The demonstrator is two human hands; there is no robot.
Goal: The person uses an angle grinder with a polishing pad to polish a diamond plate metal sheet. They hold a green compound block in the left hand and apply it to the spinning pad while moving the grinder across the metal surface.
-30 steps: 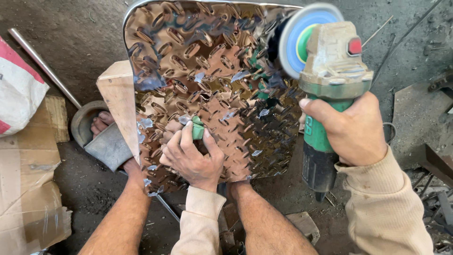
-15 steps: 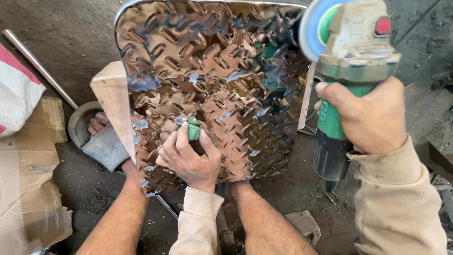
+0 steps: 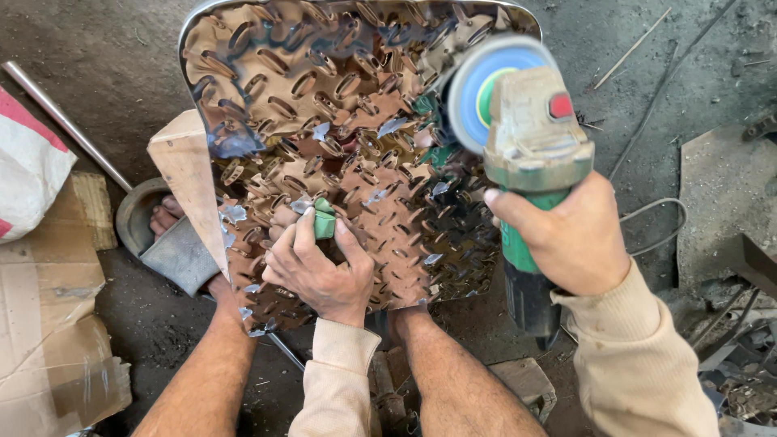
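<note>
Surveying from my remote post, I note the polished tread-pattern metal sheet (image 3: 340, 146) as the largest item: it leans across the person's bare legs (image 3: 453, 372), its top edge at the upper frame and its lower edge near the knees. I judge it stiff, fairly heavy, slick on its mirror face and sharp at the edges, so any hold belongs on a flat area away from the rim, with the legs taking the weight. Next, the green angle grinder (image 3: 530, 162) is held above the sheet's right half, disc facing the metal; contact cannot be confirmed. The right hand (image 3: 571, 239) has all fingers wrapped tight round the grinder's body. The left hand (image 3: 316, 271) rests on the sheet's lower centre, fingers curled and pinching a small green block (image 3: 324, 218) against the surface. Cardboard (image 3: 48, 324) lies flat on the ground to the left.
</note>
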